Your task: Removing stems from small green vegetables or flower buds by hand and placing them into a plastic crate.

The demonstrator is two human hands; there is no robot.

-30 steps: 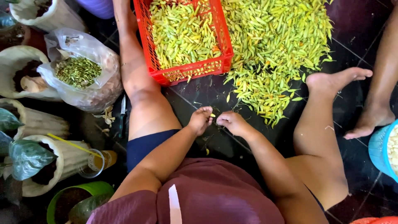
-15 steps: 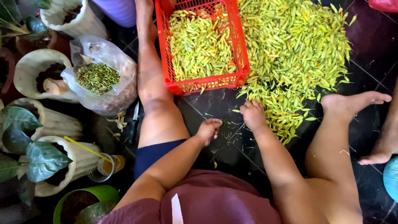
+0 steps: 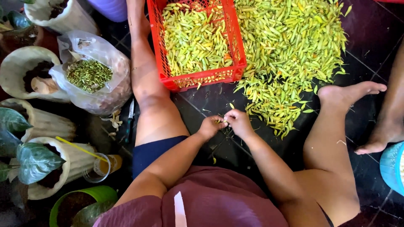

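Note:
My left hand (image 3: pixel 211 126) and my right hand (image 3: pixel 238 122) meet over the dark tiled floor, both pinching one small yellow-green chili pepper (image 3: pixel 221 122) between the fingertips. A big loose pile of the same peppers (image 3: pixel 290 54) spreads just beyond my right hand. A red plastic crate (image 3: pixel 202 77) partly filled with peppers stands ahead between my legs. A clear plastic bag of green stems (image 3: pixel 90 75) sits to the left of my left leg.
Pale pots with soil and leafy plants (image 3: pixel 38 126) line the left edge, with a plastic cup and straw (image 3: pixel 99 166) and a green pot (image 3: pixel 84 201). Another person's bare foot (image 3: pixel 378 134) and a blue basket (image 3: pixel 393 168) are at the right.
My right hand reached out to the edge of the pepper pile half a second ago, then came back with a pepper. Both hands now hold it together.

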